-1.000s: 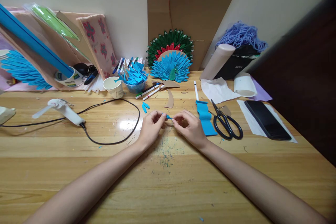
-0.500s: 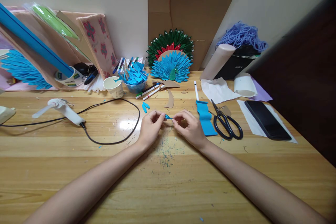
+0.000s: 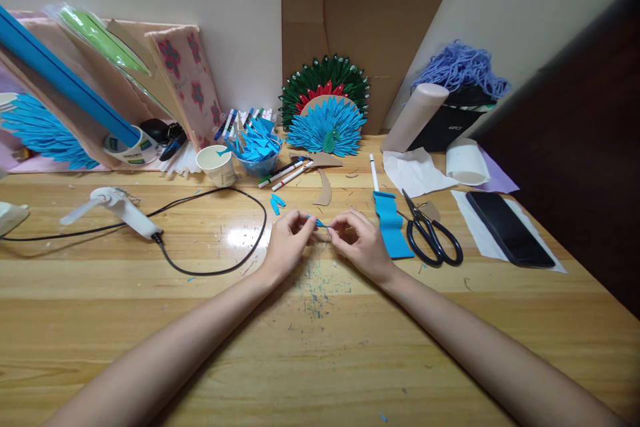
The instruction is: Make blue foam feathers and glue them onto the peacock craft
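Note:
A small twisted piece of blue crepe paper (image 3: 321, 224) stretches between my two hands above the wooden table. My left hand (image 3: 291, 237) pinches its wider end between thumb and fingers. The narrow end is pinched by the fingertips of my right hand (image 3: 361, 240). Just beyond my left hand lie blue paper petals (image 3: 277, 203). A strip of blue crepe paper (image 3: 393, 227) lies to the right of my right hand, with black-handled scissors (image 3: 434, 237) beside it. Scraps (image 3: 316, 290) are scattered on the table between my forearms.
A hot glue gun (image 3: 127, 213) with a looping black cable lies left. Behind stand a paper cup (image 3: 217, 165), a tub of blue paper pieces (image 3: 257, 150) and a paper peacock (image 3: 327, 127) against cardboard (image 3: 380, 20). A phone (image 3: 507, 227) lies right.
Both hands stay almost in the same place, still pinching the blue paper. Its wider end shows a little differently at the left fingertips. Nothing else has visibly moved.

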The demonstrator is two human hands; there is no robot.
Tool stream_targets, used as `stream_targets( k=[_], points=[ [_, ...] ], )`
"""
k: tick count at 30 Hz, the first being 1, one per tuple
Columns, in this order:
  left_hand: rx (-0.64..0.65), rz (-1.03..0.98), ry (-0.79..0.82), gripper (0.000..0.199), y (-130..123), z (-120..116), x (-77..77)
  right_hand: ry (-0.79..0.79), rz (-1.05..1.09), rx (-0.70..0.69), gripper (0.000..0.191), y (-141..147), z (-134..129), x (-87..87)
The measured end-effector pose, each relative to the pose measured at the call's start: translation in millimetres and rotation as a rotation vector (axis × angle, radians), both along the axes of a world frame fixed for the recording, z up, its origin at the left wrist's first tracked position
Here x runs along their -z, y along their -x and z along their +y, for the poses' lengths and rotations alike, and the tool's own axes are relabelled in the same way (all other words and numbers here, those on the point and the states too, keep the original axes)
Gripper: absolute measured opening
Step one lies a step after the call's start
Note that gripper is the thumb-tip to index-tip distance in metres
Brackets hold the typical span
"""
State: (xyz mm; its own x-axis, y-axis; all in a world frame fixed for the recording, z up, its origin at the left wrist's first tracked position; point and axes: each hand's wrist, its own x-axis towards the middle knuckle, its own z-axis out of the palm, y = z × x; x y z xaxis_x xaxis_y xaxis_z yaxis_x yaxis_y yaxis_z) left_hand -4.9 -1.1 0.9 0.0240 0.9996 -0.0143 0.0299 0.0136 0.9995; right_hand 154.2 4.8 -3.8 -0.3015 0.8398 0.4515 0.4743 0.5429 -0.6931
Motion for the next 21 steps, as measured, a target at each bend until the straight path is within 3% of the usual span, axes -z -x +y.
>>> stream_targets(
  k=[21],
  points=[
    [-0.049, 0.028, -0.046, 0.022, 1.3, -1.0, 2.2, 0.023, 0.008, 0.005, 0.003, 0.3, -1.1, -2.2]
  ],
)
